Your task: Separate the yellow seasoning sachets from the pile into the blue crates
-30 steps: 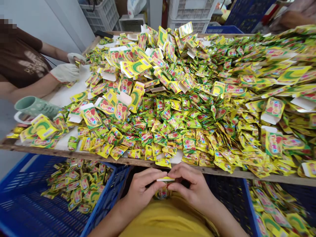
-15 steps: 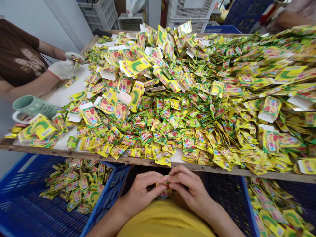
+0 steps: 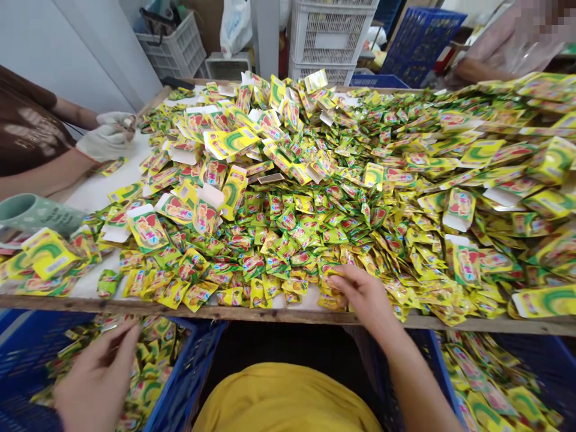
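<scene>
A big heap of yellow-green sachets point(image 3: 315, 204) and flat yellow cartons point(image 3: 231, 141) covers the wooden-edged table point(image 3: 288, 313). My right hand point(image 3: 360, 294) rests on the sachets at the table's front edge, fingers curled round a few of them. My left hand point(image 3: 96, 375) hovers low at the left over a blue crate point(image 3: 189, 384) holding filled packs point(image 3: 153, 354). Its fingers are stretched out and hold nothing. My yellow shirt point(image 3: 288, 402) fills the bottom middle.
A co-worker's white-gloved hands point(image 3: 105, 138) work at the table's left side, near a green mug point(image 3: 36, 213). A second blue crate point(image 3: 495, 384) with packs stands at the lower right. White crates point(image 3: 330, 36) stand behind the table. Another person's arm point(image 3: 495, 54) shows at the top right.
My hands, which were together folding a small pack in front of my body, have parted. The left one went down to the blue crate; the right one reached up onto the sachets.
</scene>
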The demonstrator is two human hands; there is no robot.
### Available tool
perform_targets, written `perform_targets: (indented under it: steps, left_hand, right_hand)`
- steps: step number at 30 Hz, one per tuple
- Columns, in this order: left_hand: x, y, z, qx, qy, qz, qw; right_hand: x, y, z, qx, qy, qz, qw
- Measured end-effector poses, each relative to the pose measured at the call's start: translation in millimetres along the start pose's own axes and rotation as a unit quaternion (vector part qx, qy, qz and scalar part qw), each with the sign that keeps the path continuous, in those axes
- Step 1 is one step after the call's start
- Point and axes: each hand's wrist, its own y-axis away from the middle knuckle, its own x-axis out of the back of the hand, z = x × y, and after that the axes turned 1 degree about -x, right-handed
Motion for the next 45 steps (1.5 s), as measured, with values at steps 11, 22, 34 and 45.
perform_targets:
  steps: [11,22,34,45]
  left_hand:
    - [-58.3,-42,163,-0.453,0.157,-0.124,0.869]
    - [-77.4,-126,156,-0.221,0.032,-0.061,0.973]
    - [-66.0,15,202,-0.393,0.053,-0.246,0.885]
    - [-95.0,70,195,-0.337,0.098,-0.26,0.9]
  right_hand:
    - [6,-35,3,0.05,0.329,-0.018,0.943]
    - [0,-12,52,0.273,0.301,0.042,0.912]
    - [8,-6,-41,0.052,-0.195,0.111,0.973]
    - [-10,-3,-39,0.187,0.151,-0.053,0.969]
